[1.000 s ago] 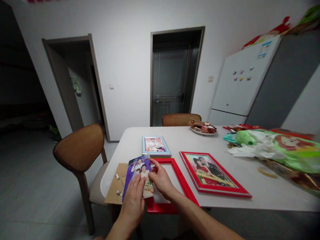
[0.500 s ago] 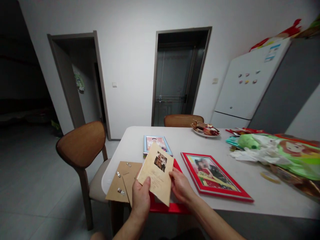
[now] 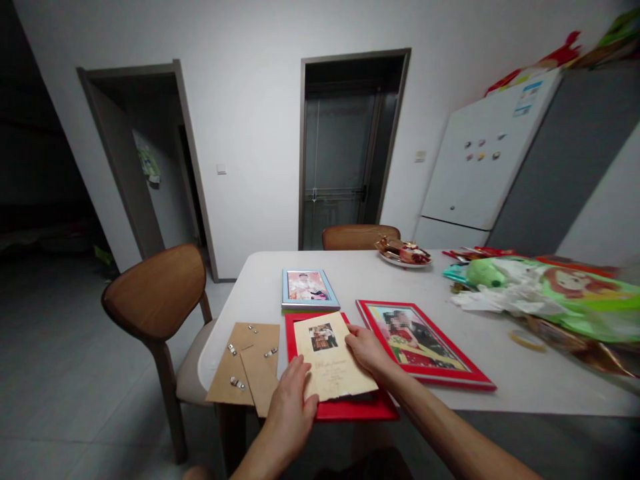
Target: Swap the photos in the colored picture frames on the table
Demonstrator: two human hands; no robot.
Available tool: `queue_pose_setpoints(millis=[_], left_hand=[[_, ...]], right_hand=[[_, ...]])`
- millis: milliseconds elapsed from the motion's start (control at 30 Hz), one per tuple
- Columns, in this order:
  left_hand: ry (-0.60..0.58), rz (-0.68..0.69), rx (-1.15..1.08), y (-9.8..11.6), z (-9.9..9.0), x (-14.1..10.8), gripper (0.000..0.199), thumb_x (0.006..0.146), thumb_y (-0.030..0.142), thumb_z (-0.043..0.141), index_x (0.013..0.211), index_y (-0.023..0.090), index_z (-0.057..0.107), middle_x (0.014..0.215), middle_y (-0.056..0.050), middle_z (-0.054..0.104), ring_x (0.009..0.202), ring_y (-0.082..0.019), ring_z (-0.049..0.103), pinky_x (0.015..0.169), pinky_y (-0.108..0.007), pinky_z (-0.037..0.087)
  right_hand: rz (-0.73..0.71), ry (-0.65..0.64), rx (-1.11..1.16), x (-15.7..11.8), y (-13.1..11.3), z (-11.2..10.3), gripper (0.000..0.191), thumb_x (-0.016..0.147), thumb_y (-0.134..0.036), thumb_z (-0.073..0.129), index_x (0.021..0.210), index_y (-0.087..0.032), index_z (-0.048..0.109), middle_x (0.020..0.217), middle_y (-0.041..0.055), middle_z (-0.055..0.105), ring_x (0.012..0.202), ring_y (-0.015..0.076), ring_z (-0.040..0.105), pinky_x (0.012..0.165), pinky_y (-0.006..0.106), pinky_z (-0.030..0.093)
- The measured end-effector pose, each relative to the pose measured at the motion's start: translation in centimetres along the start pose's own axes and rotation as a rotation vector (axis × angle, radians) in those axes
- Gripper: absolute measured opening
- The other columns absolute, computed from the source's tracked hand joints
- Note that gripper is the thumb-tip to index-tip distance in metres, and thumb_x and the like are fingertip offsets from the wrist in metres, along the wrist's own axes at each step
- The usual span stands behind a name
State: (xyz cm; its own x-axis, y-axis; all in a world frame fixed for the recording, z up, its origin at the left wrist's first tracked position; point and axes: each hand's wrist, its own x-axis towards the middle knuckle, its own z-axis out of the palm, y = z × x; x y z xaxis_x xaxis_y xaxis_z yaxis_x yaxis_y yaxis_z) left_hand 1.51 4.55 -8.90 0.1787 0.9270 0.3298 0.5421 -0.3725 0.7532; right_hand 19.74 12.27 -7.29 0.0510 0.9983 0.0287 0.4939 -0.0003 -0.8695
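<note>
A cream printed card (image 3: 334,373) with a small photo and script lies over a red picture frame (image 3: 365,408) at the table's front edge. My left hand (image 3: 293,400) holds its lower left edge, fingers and thumb closed at the border. At the upper right edge, my right hand (image 3: 367,350) grips the card, its fingertips partly hidden. To the left is a brown backing board (image 3: 227,373) with several metal clips. Behind the card lies a light-blue photo frame (image 3: 309,288). Another red-framed photo (image 3: 425,343) rests to the right, beyond my right hand.
A roll of tape (image 3: 527,341) and a pile of green and white packaging (image 3: 565,287) cover the table's right side. At the back is a plate of food or wrapped items (image 3: 404,253). A wooden chair (image 3: 157,290) stands at the left.
Both hands have lowered the card from a tilted, raised position to nearly flat over the red frame. More of that frame and the whole blue frame now show. The view has shifted slightly right.
</note>
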Motion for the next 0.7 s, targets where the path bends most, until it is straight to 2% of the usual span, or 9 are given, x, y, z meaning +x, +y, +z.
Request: queue_pose_setpoints(millis=[233, 367, 433, 533, 633, 700], left_hand=[[-0.013, 0.066, 0.07, -0.7, 0.4, 0.2, 0.041, 0.066, 0.011, 0.047, 0.106, 0.013, 0.054, 0.12, -0.013, 0.049, 0.115, -0.024, 0.04, 0.097, -0.044, 0.032], [-0.015, 0.077, 0.076, -0.4, -0.1, -0.1, 0.042, 0.066, 0.012, 0.048, 0.108, 0.014, 0.053, 0.121, -0.013, 0.048, 0.114, -0.024, 0.041, 0.096, -0.044, 0.033], [-0.021, 0.08, 0.088, -0.6, -1.3, -0.6, 0.044, 0.067, 0.014, 0.049, 0.111, 0.016, 0.051, 0.123, -0.012, 0.046, 0.115, -0.024, 0.04, 0.096, -0.044, 0.032], [-0.053, 0.066, 0.185, -1.8, -4.2, -1.4, 0.053, 0.065, 0.017, 0.052, 0.118, 0.017, 0.044, 0.129, -0.012, 0.039, 0.12, -0.024, 0.033, 0.098, -0.044, 0.028], [-0.086, -0.024, 0.357, -4.2, -7.4, -1.8, 0.064, 0.058, 0.017, 0.057, 0.12, 0.017, 0.04, 0.131, -0.013, 0.035, 0.122, -0.027, 0.028, 0.099, -0.047, 0.023], [-0.046, -0.092, 0.482, -6.0, -9.0, -1.9, 0.066, 0.054, 0.015, 0.059, 0.118, 0.015, 0.043, 0.13, -0.014, 0.037, 0.122, -0.029, 0.027, 0.098, -0.049, 0.024]], right_hand=[[-0.177, 0.148, -0.441, 0.2, -0.2, -0.4, 0.034, 0.072, -0.021, 0.036, 0.096, -0.014, 0.059, 0.088, 0.0098, 0.064, 0.078, 0.0187, 0.058, 0.065, 0.024, 0.039], [-0.134, 0.153, -0.732, -0.3, -0.4, -0.3, 0.031, 0.075, -0.029, 0.038, 0.089, -0.011, 0.059, 0.085, 0.0137, 0.061, 0.075, 0.021, 0.056, 0.062, 0.027, 0.037], [-0.125, 0.155, -0.802, -0.5, -0.5, -0.2, 0.032, 0.076, -0.031, 0.038, 0.091, -0.011, 0.058, 0.088, 0.0147, 0.059, 0.076, 0.0212, 0.055, 0.062, 0.028, 0.037], [-0.159, 0.167, -0.81, -0.7, -1.0, 0.0, 0.032, 0.077, -0.03, 0.039, 0.095, -0.011, 0.056, 0.092, 0.0154, 0.056, 0.081, 0.0215, 0.053, 0.068, 0.029, 0.036], [-0.287, 0.168, -0.714, -1.5, -2.1, 1.0, 0.032, 0.078, -0.029, 0.04, 0.1, -0.012, 0.055, 0.096, 0.0137, 0.054, 0.088, 0.021, 0.049, 0.075, 0.029, 0.034], [-0.398, 0.102, -0.618, -2.5, -3.2, 2.4, 0.032, 0.078, -0.028, 0.04, 0.102, -0.014, 0.055, 0.098, 0.0118, 0.054, 0.091, 0.0197, 0.047, 0.078, 0.028, 0.033]])
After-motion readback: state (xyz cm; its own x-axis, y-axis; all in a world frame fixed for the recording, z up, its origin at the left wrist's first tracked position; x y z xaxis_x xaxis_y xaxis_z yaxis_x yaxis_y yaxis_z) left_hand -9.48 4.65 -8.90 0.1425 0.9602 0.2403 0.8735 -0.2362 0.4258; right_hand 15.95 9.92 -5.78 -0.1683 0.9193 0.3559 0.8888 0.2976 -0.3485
